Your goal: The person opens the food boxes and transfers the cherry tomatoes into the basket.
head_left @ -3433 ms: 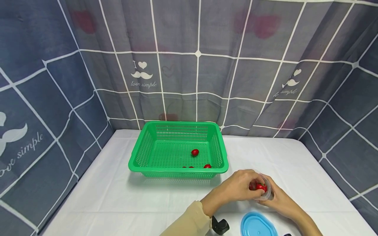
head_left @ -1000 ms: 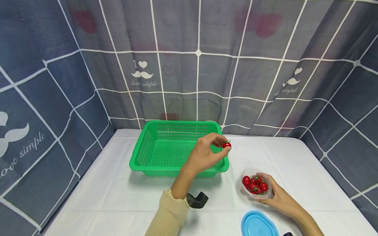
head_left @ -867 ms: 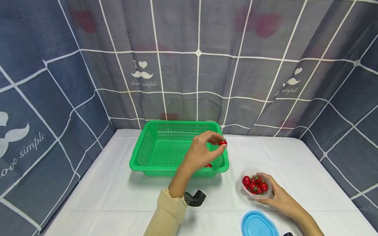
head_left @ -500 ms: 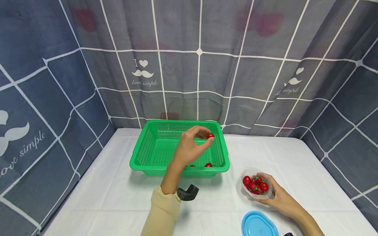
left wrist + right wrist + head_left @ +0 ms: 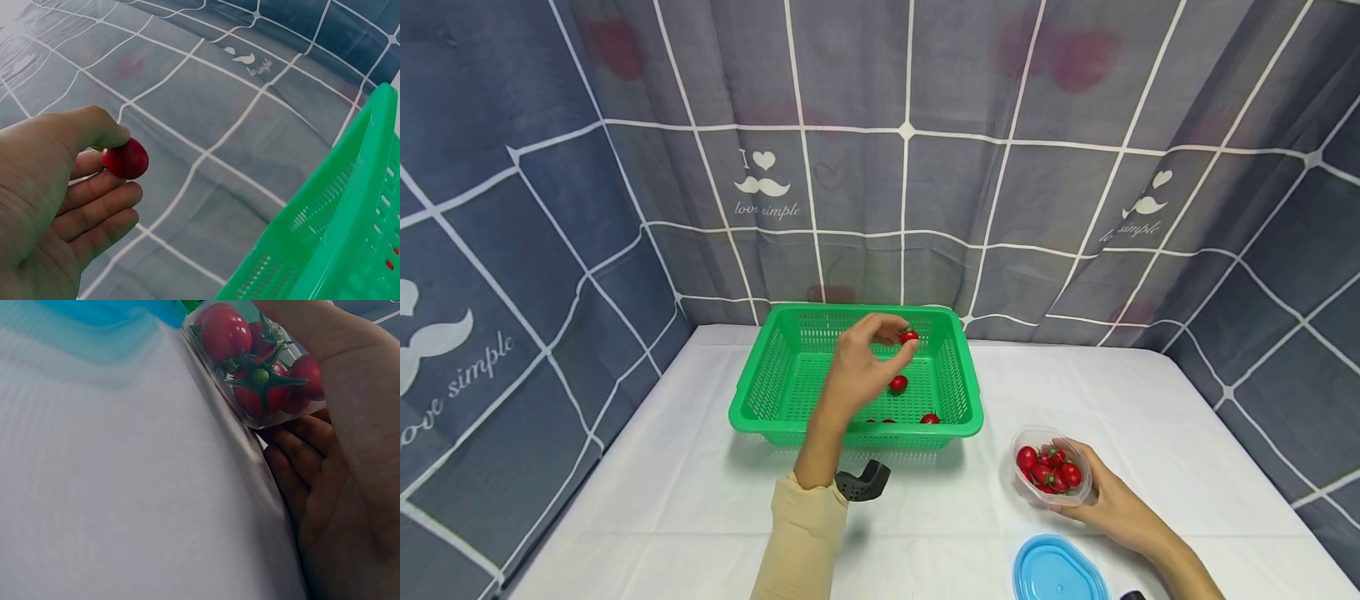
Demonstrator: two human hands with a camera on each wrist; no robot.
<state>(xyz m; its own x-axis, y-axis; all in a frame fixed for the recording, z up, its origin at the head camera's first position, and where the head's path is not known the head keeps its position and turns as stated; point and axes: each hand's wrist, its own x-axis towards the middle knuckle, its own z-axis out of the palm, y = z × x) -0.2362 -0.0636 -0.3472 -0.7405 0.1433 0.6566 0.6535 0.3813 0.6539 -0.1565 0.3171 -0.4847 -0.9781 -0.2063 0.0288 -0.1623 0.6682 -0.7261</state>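
Over the green basket [image 5: 775, 428], my left hand [image 5: 857, 367] pinches one cherry tomato [image 5: 909, 336] between thumb and fingers. The left wrist view shows the same red cherry tomato [image 5: 127, 159] at the thumb tip, the other fingers loosely bent below it. Several tomatoes lie in the basket, one of them a red tomato [image 5: 898, 384] near its middle; the basket's front wall partly hides others. My right hand [image 5: 1112, 504] holds a clear plastic container [image 5: 1033, 492] from its right side, thumb and fingers around it. Inside are several cherry tomatoes [image 5: 262, 387] with green stems.
A blue lid [image 5: 1056, 571] lies on the white tablecloth [image 5: 685, 500] in front of the container. Grey checked curtains [image 5: 955, 192] stand behind and at both sides of the table. A black wrist mount [image 5: 865, 482] sticks out from the left wrist.
My left hand has taken a tomato from the container and carried it left over the basket, uncovering the tomatoes there. The right hand stays at the container.
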